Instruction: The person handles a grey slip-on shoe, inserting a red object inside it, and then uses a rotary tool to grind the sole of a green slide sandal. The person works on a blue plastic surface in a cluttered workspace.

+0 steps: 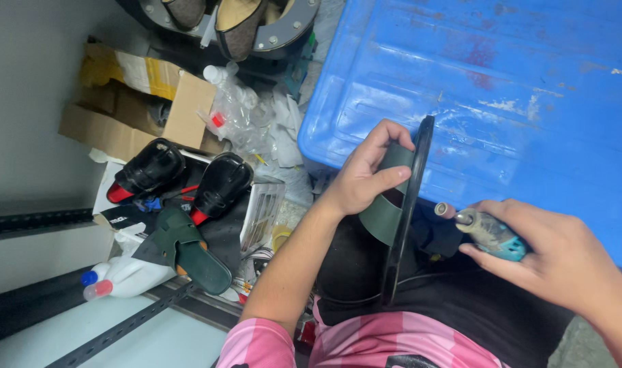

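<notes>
The person's left hand [365, 178] is closed around a dark green slide sandal with a thin black sole [400, 204], thumb across the green strap and fingers curled behind it; the sandal stands on its edge near the middle of the scene, just in front of the scuffed blue plastic bin lid [515, 88] and over a dark cloth in the lap. The right hand [560, 255] is wrapped tight on a small teal and grey rotary tool [485, 232], whose tip points left at the sole's edge, just beside it; contact cannot be told. The sandal looks light and springy, the sole likely to flex, so a hold by the strap close to the worked edge seems steadiest. On the floor to the left lie a matching green sandal [188, 249], two glossy black shoes with red soles [181, 178], a white plastic bottle [123, 276] and a torn cardboard box [140, 102].
</notes>
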